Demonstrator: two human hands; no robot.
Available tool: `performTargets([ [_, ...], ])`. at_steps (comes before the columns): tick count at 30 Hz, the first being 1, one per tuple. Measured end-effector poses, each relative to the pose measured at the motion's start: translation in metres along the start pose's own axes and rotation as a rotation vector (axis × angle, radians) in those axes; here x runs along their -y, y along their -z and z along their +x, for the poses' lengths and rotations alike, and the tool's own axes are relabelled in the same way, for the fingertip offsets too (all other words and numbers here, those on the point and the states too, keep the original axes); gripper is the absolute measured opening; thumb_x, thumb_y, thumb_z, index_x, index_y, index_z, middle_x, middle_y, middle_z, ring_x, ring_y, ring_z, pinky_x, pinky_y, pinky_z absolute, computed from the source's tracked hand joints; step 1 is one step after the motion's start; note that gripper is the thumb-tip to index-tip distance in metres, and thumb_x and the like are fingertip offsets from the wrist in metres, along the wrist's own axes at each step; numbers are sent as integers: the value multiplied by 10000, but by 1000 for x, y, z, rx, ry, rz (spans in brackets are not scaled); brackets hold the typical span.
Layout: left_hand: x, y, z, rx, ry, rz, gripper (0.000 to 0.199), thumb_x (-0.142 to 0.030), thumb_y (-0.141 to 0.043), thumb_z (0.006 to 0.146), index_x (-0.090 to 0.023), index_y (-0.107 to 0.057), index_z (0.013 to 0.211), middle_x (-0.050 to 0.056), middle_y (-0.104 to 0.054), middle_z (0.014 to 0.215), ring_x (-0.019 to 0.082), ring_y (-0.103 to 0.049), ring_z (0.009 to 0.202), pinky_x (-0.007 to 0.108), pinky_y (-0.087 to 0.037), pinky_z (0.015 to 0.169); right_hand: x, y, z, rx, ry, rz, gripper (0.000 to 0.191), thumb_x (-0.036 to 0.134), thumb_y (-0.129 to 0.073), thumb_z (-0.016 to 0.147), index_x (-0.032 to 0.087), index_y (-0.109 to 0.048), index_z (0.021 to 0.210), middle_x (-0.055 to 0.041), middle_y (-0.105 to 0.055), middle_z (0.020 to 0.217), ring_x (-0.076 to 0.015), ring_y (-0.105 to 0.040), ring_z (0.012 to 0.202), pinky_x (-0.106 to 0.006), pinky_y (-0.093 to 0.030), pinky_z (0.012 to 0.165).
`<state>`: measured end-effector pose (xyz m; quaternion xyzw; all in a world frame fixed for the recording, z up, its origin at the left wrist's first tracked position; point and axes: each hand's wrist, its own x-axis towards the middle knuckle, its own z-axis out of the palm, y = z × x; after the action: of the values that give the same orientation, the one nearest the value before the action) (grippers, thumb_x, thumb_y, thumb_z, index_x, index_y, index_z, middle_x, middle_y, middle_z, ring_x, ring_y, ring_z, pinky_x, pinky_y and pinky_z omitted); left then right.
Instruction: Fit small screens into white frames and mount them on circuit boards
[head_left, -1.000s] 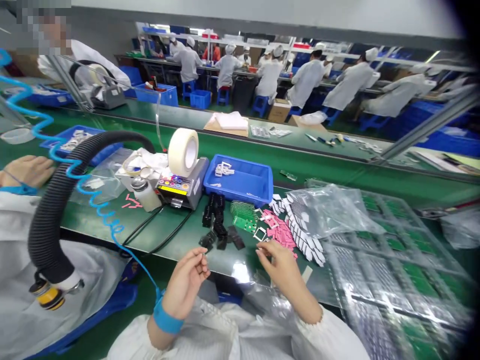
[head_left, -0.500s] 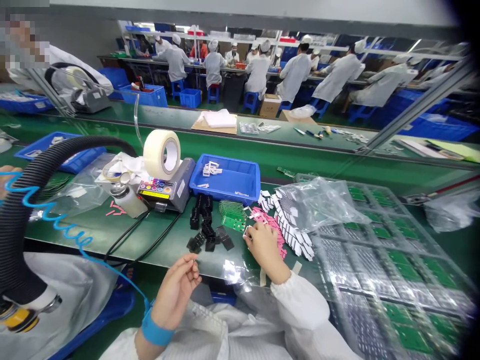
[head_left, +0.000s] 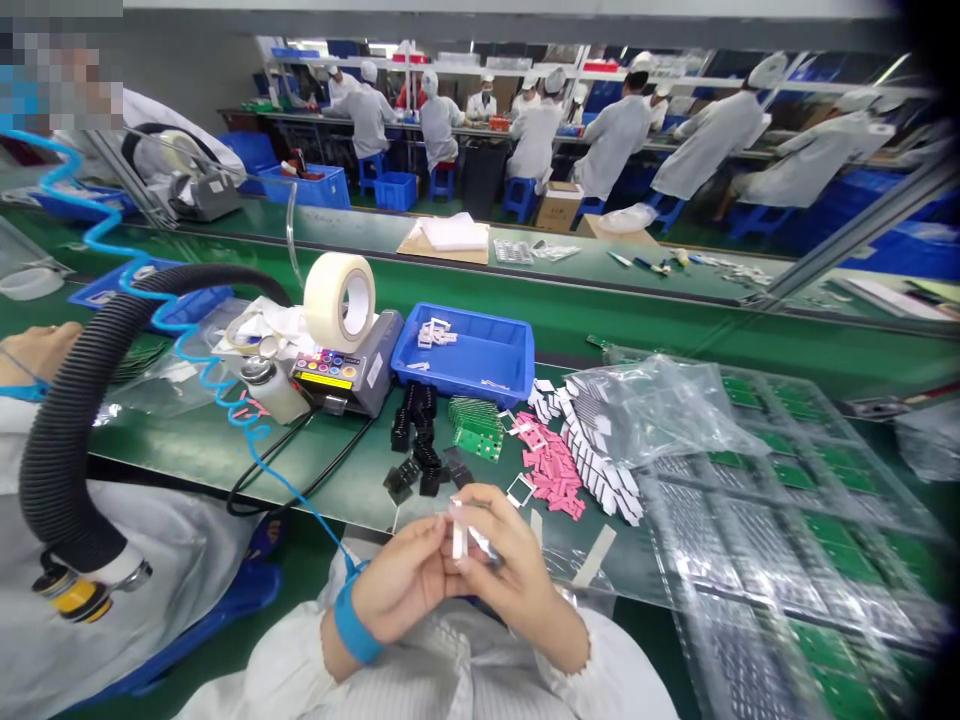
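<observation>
Our hands are close together at the near edge of the bench (head_left: 346, 492). Our right hand (head_left: 459, 532) pinches a small white piece (head_left: 459, 541) between both hands; we can't tell if our left hand (head_left: 441, 540) grips it. Black bits (head_left: 426, 452) sit at eleven o'clock, pink bits (head_left: 553, 470) at one. Bare bench lies at ten.

The person wears a loose white garment (head_left: 465, 670) with gathered cuffs. A bright blue band circles the left wrist (head_left: 356, 620).
</observation>
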<state>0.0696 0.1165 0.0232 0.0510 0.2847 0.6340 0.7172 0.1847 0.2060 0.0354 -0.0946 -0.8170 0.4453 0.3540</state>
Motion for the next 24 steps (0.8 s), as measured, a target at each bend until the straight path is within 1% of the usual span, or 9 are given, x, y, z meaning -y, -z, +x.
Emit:
performTargets([
  [5,0,7,-8,47,-1,-96,163,-248,-710,721,-121,-683,818,23,-654,701,88,-607,641,224,-495,649,0,-10,-6,-66,52,-1,149,266,-537,876,259,-585,1017,-74,-535,1163,-180,-586,993,-318,-506,833],
  [6,0,9,-10,43,-3,-114,144,-245,-719,711,-127,-679,784,18,-648,693,85,-601,636,223,-492,644,-3,-11,-8,-57,50,11,159,309,-553,873,259,-572,1023,-76,-551,1168,-187,-588,1005,-323,-505,841],
  [8,-1,16,-14,20,-9,-120,133,-246,-736,691,-134,-668,717,22,-650,717,108,-618,693,250,-500,686,-14,-8,-10,-24,10,33,332,463,-540,861,253,-525,1118,-99,-567,1191,-220,-582,1049,-355,-500,864],
  [11,-3,29,-22,-89,-34,-66,138,-245,-746,679,-135,-666,701,38,-663,797,167,-635,868,304,-493,803,-40,0,-2,-22,-244,-212,515,591,-467,844,200,-502,1178,-130,-601,1136,-257,-578,1040,-409,-478,870],
  [13,-6,40,-30,-190,-61,-16,144,-227,-755,666,-135,-682,749,47,-672,860,184,-626,941,298,-483,832,-58,4,7,-24,-420,-438,401,520,-536,820,181,-589,1027,-125,-634,1013,-279,-583,963,-432,-454,834],
  [15,-9,49,-40,-265,-79,24,182,-220,-762,656,-133,-693,799,63,-678,923,194,-622,971,282,-486,824,-71,5,15,-5,-500,-535,255,429,-622,761,181,-628,821,-106,-641,871,-287,-583,869,-420,-434,770],
  [17,-12,58,-51,-312,-97,51,201,-239,-755,665,-128,-695,821,78,-684,946,196,-635,943,277,-503,792,-78,6,19,1,-531,-541,199,383,-635,737,190,-611,695,-76,-628,760,-255,-579,762,-364,-416,683],
  [20,-17,78,-72,-380,-164,61,153,-251,-729,695,-126,-684,772,72,-694,866,166,-656,819,259,-530,731,-81,17,21,-4,-579,-505,236,402,-595,746,200,-570,626,-34,-603,653,-193,-541,600,-298,-366,562],
  [24,-32,127,-110,-600,-284,-13,197,-127,-640,758,-145,-660,953,80,-711,887,168,-677,818,256,-556,740,-64,29,34,-77,-612,-375,232,423,-554,759,193,-560,730,-23,-586,636,-164,-495,521,-295,-372,532],
])
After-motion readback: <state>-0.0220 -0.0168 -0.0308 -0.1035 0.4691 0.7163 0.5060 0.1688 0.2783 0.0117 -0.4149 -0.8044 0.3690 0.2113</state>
